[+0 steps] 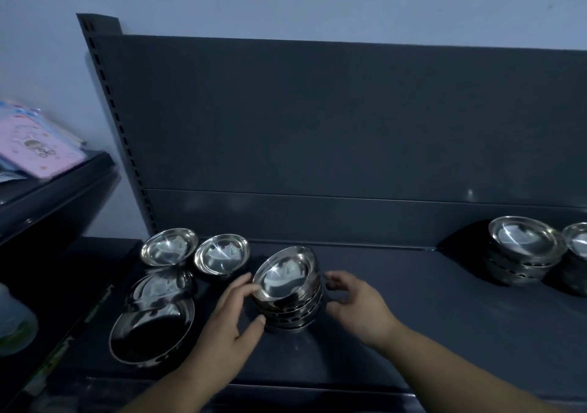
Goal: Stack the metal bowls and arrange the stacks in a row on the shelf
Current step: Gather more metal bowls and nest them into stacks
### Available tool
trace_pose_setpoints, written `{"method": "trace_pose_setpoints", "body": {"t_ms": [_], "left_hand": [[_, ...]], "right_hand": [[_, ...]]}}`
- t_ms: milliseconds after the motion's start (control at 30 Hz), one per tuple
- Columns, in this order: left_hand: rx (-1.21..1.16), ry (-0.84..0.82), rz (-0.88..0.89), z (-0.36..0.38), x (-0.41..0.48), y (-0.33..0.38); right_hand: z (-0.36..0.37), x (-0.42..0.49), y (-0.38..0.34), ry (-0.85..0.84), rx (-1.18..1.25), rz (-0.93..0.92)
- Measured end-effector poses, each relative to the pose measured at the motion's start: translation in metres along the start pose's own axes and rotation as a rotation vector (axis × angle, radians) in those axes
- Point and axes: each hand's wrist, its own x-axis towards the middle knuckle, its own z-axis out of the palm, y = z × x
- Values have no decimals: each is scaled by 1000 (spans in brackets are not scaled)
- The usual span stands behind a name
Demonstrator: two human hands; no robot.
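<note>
A stack of several shiny metal bowls (pixel 287 288) stands in the middle of the dark shelf (pixel 428 317), its top bowl tilted toward me. My left hand (pixel 235 320) grips the stack's left side, fingers on the top rim and thumb low on the stack. My right hand (pixel 355 304) hovers just right of the stack with fingers spread, not clearly touching it. Two single bowls (pixel 170 247) (pixel 222 253) sit at the back left. In front of them lie a domed bowl (pixel 160 285) and a wider bowl (pixel 152 333). Two more stacks (pixel 524 250) (pixel 576 253) stand at the far right.
The shelf's dark back panel (pixel 317 126) rises behind the bowls, with a slotted upright (pixel 111 111) at its left end. A neighbouring shelf on the left holds a pink packet (pixel 35 149). A pale bottle (pixel 12 323) shows at the left edge.
</note>
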Motion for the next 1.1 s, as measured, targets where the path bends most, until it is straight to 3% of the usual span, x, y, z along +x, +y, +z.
{"method": "trace_pose_setpoints", "body": {"t_ms": [100,167,467,733,1100], "left_hand": [[-302,-29,-215,3,-1,7],[-370,-78,-236,5,0,8],[-390,-198,-185,46,20,29],[-364,-272,-133,136,50,78],[-269,-248,-137,260,95,141]], "right_hand": [[9,-6,10,-72,74,-26],[15,-10,11,-78,77,-48],[-5,-25,35,73,-18,-63],[-86,-39,93,207,-38,-46],[-198,-24,174,237,11,-21]]}}
